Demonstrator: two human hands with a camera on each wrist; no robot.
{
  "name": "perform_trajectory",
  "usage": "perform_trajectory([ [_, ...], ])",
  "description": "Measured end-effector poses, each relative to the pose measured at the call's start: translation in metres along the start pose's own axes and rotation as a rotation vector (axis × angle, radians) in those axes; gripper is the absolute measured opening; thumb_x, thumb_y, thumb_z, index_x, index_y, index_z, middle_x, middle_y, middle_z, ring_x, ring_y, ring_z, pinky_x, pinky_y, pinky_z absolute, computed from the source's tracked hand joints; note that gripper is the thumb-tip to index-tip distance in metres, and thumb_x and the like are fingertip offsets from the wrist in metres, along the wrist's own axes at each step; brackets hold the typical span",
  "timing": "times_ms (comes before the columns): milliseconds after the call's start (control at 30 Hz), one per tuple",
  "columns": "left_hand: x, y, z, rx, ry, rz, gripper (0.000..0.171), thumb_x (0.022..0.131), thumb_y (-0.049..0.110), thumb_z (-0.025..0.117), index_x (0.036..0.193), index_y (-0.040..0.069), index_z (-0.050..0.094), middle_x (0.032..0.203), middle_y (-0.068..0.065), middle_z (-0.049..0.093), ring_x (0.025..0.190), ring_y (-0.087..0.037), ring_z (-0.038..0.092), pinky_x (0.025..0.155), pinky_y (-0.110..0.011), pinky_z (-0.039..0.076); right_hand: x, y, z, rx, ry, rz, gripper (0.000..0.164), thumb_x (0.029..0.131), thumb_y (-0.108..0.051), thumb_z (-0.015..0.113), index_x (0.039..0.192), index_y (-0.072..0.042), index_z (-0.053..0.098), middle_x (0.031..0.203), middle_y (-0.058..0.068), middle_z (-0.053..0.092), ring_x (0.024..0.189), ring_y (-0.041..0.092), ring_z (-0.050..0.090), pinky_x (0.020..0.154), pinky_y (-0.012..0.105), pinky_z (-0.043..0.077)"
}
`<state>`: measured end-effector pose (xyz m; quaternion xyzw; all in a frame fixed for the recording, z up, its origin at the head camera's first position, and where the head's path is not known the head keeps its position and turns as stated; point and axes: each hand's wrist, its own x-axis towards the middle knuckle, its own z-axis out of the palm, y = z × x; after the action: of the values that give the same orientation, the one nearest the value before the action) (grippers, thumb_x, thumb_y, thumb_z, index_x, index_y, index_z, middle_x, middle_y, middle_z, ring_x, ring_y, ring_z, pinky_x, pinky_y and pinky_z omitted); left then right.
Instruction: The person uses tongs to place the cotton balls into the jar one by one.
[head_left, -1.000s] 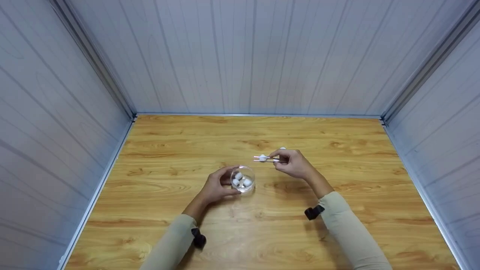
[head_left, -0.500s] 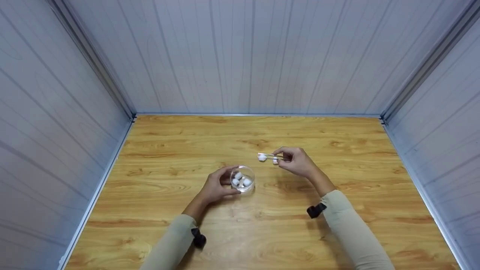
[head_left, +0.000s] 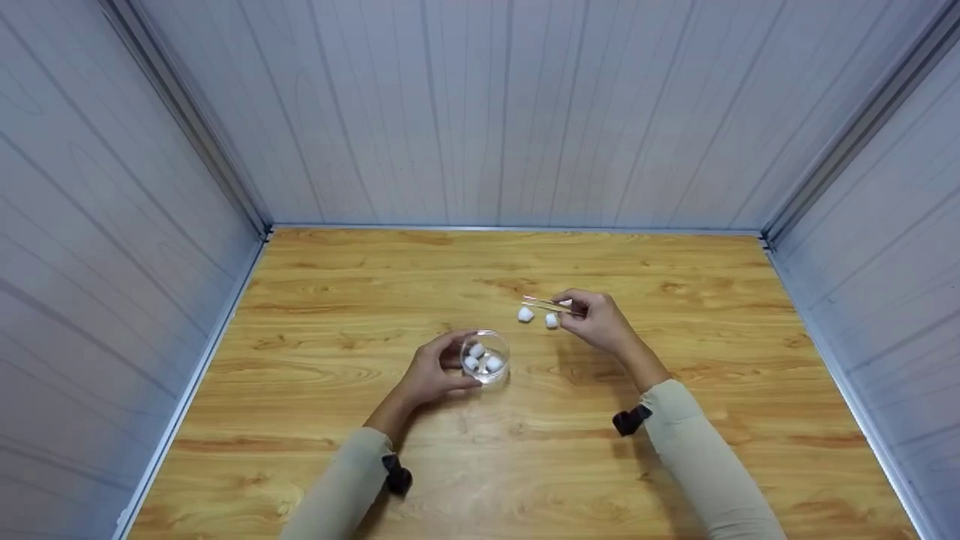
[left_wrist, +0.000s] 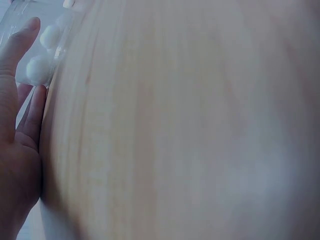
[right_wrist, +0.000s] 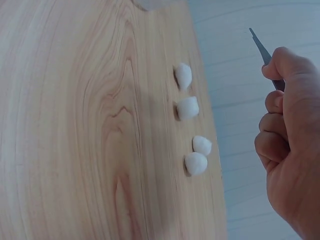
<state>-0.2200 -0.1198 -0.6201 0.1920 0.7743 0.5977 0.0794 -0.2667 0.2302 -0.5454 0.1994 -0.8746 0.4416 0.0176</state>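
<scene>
My left hand (head_left: 433,373) holds a clear round cup (head_left: 504,367), with fingers on the far side and thumb on the near side. Inside lie several cotton balls (head_left: 493,364); two also show through the wall beside my thumb in the left wrist view. Slim metal tweezers (head_left: 544,304) are pinched in my right hand (head_left: 598,321), their tips apart and pointing left with nothing between them. Below the tips a cotton ball (head_left: 526,315) lies on the table, and a second cotton ball (head_left: 551,321) is close to my fingers. Several cotton balls (right_wrist: 188,108) stand in a row in the right wrist view.
The wood-grain table (head_left: 360,292) is bounded by pale panel walls (head_left: 480,135) at the back and both sides. Black wrist cameras sit on both sleeves (head_left: 675,412). The cup stands left of the loose cotton balls.
The right hand and tweezers have shifted slightly away and to the right. The tweezer tips, earlier around the leftmost cotton ball, are now off it. The left hand and cup have stayed put.
</scene>
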Motion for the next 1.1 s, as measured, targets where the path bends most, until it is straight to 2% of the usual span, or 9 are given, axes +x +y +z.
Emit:
perform_trajectory([
  [200, 0.0, 0.0, 0.0, -0.008, -0.001, 0.002, 0.085, 0.082, -0.001, 0.099, 0.158, 0.007, 0.063, 0.148, -0.024, 0.073, 0.131, -0.043, 0.075, 0.104, -0.021, 0.064, 0.0, 0.005, 0.003, 0.005, 0.007, -0.006, 0.023, 0.105, -0.004, 0.072, 0.124, -0.007, 0.084, 0.067, -0.007, 0.044, 0.06, 0.001, 0.033, 0.059, 0.022, 0.033],
  [467, 0.001, -0.001, 0.0, -0.01, 0.003, -0.003, 0.085, 0.081, -0.001, 0.099, 0.158, 0.007, 0.063, 0.147, -0.024, 0.073, 0.131, -0.044, 0.075, 0.103, -0.022, 0.064, -0.002, 0.012, 0.009, 0.002, 0.026, 0.043, 0.023, 0.106, -0.007, 0.074, 0.127, -0.006, 0.082, 0.066, -0.007, 0.046, 0.059, 0.004, 0.035, 0.057, 0.021, 0.032],
  [633, 0.001, -0.001, 0.001, -0.006, 0.007, -0.006, 0.085, 0.081, -0.001, 0.1, 0.157, 0.007, 0.063, 0.146, -0.024, 0.073, 0.131, -0.043, 0.075, 0.103, -0.021, 0.064, -0.004, 0.017, 0.014, -0.045, 0.027, 0.051, 0.022, 0.106, -0.008, 0.073, 0.126, -0.006, 0.081, 0.067, -0.007, 0.045, 0.06, 0.004, 0.033, 0.057, 0.021, 0.029],
  [867, 0.001, -0.001, 0.0, 0.012, 0.003, 0.008, 0.085, 0.081, 0.002, 0.1, 0.157, 0.008, 0.064, 0.147, -0.023, 0.073, 0.132, -0.042, 0.074, 0.103, -0.019, 0.063, -0.006, 0.025, 0.02, -0.076, 0.027, 0.05, 0.022, 0.104, -0.004, 0.072, 0.123, -0.007, 0.082, 0.067, -0.007, 0.051, 0.059, -0.001, 0.033, 0.056, 0.02, 0.03],
  [1100, 0.001, -0.001, 0.0, 0.015, 0.004, 0.008, 0.084, 0.081, 0.002, 0.101, 0.157, 0.009, 0.064, 0.148, -0.021, 0.074, 0.132, -0.041, 0.074, 0.103, -0.018, 0.062, -0.007, 0.029, 0.025, -0.072, 0.018, 0.069, 0.022, 0.105, -0.004, 0.072, 0.124, -0.006, 0.082, 0.066, -0.007, 0.05, 0.059, 0.004, 0.034, 0.056, 0.02, 0.03],
])
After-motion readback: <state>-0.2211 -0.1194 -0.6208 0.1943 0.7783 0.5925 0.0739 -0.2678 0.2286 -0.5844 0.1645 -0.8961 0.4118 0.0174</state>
